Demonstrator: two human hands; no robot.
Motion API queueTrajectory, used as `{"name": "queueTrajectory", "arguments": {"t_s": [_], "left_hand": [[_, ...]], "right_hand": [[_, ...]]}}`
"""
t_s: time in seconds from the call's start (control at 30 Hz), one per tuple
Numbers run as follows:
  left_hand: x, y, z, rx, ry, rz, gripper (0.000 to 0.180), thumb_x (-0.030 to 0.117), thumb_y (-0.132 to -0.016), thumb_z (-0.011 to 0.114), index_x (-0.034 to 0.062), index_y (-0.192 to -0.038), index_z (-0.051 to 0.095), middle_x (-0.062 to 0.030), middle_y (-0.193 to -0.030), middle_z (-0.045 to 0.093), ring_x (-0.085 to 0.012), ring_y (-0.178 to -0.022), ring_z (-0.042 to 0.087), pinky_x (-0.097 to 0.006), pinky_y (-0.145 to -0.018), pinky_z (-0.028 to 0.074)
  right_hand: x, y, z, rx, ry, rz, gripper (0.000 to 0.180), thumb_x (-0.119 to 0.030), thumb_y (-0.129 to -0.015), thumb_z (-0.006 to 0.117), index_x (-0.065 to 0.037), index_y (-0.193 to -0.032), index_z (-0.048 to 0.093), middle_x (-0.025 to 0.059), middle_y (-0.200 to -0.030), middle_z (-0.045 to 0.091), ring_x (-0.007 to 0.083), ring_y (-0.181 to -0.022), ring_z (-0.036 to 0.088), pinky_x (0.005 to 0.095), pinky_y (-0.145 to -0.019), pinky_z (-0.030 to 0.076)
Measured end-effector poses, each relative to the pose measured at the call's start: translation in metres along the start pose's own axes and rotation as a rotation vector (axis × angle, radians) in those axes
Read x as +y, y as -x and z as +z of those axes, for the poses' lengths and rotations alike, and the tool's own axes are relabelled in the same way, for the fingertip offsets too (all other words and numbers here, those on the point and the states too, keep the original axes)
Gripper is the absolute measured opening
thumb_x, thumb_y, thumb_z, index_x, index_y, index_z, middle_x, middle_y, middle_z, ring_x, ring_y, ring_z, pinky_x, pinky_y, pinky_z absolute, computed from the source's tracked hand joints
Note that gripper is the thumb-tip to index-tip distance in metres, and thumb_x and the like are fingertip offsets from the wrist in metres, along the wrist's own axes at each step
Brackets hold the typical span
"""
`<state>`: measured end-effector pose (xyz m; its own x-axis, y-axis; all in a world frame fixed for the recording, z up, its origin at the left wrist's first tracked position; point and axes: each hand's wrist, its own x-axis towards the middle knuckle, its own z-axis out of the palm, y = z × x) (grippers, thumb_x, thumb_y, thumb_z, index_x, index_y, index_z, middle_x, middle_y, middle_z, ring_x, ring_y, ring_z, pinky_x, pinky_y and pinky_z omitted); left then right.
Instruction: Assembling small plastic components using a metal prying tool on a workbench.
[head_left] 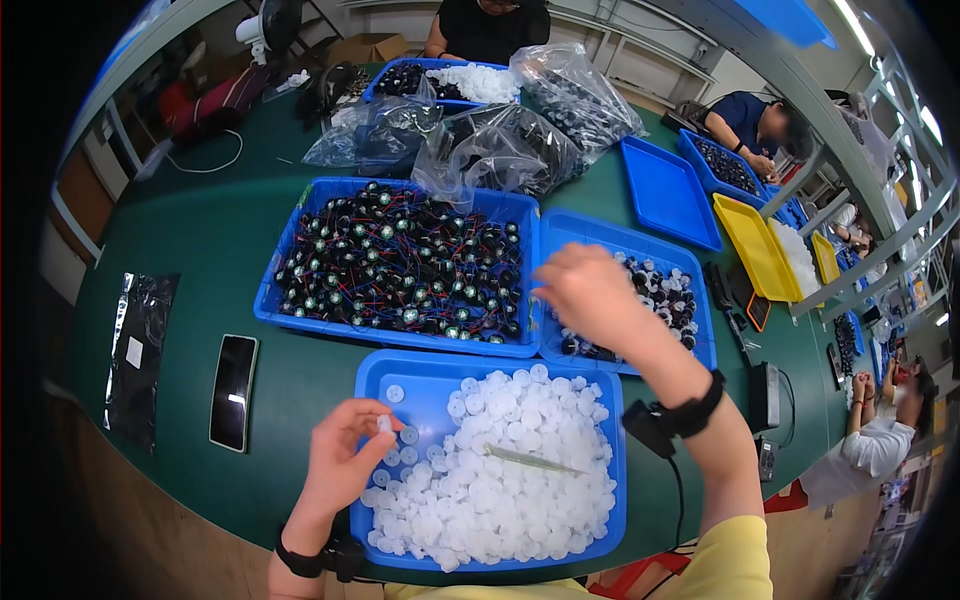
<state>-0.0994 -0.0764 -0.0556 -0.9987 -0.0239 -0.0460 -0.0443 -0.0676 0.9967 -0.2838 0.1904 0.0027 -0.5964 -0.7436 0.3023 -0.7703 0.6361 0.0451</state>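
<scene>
My left hand [340,455] is over the left side of a blue tray [420,366] heaped with small round white plastic caps [500,500]. Its thumb and fingers pinch one white cap [385,424]. My right hand [588,290] hovers above the left part of a second blue tray [705,340], beside the rim of a large blue bin [285,318]. Its fingers are curled together, and whatever they may hold is hidden. Small black round parts with red and blue wires [400,260] fill the bin. Black parts with white caps [665,300] lie in the second tray.
A phone [233,392] and a black plastic bag [140,350] lie at left. Clear bags of parts [500,150] stand behind the bin. Shallow blue [670,190] and yellow trays [750,240] are at the far right. A thin greenish strip [530,458] rests on the caps. Other people sit around.
</scene>
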Motion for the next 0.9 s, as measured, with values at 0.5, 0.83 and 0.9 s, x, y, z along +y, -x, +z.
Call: {"name": "queueTrajectory", "arguments": {"t_s": [0.5,0.83,0.9], "left_hand": [[0.004,0.04,-0.014,-0.035,0.681,-0.314,0.019,0.002,-0.086,0.045,-0.0067,-0.099,0.055,-0.0188,-0.095,0.058,-0.0183,-0.07,0.05,-0.029,-0.063,0.04],[0.035,0.042,0.015,-0.111,0.454,-0.225,0.021,0.012,-0.091,0.046,-0.0036,-0.095,0.059,-0.0024,-0.07,0.049,-0.0086,-0.06,0.04,-0.022,-0.055,0.031],[0.043,0.043,0.021,-0.144,0.328,-0.122,0.023,0.014,-0.092,0.046,-0.0032,-0.094,0.061,0.0014,-0.067,0.045,-0.0062,-0.059,0.038,-0.021,-0.053,0.029]], "right_hand": [[-0.004,-0.058,0.069,-0.347,0.292,0.097,0.007,-0.01,-0.066,0.062,-0.012,-0.072,0.067,0.0058,-0.074,0.065,0.0225,-0.08,0.06,0.0347,-0.069,0.042],[-0.081,0.009,-0.045,0.303,-1.034,0.353,0.021,-0.011,-0.075,0.068,-0.002,-0.094,0.065,0.0086,-0.082,0.064,0.0137,-0.067,0.058,0.0264,-0.066,0.047],[-0.116,0.039,-0.072,0.315,-0.831,0.189,0.022,-0.009,-0.072,0.07,-0.003,-0.093,0.065,0.009,-0.081,0.063,0.018,-0.067,0.058,0.0282,-0.064,0.047]]}}
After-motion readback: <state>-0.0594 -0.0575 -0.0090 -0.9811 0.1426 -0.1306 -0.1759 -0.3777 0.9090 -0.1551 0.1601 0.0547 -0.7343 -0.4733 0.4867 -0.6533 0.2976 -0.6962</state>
